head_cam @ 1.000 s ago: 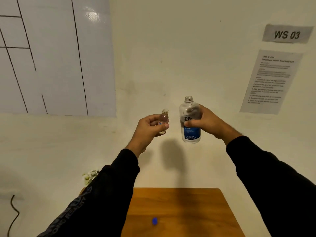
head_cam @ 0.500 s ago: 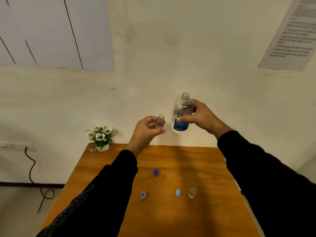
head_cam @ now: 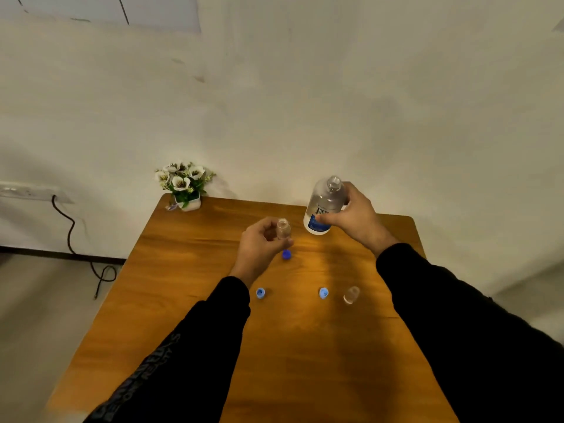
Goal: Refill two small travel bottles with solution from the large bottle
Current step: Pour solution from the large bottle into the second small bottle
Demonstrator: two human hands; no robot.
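Head view: a small bottle (head_cam: pixel 283 228), uncapped and upright, is pinched in the left hand (head_cam: pixel 262 245) above the table (head_cam: pixel 189 300), while the open large bottle (head_cam: pixel 324 206) is gripped upright by the right hand (head_cam: pixel 354 221). Pouring is judged not begun; a second small bottle (head_cam: pixel 351 295) and three caps (head_cam: pixel 323 293) lie waiting

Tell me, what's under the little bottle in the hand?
Just below the little bottle, held by the left hand, a dark blue cap lies on the table. The hand hides the bottle's bottom.
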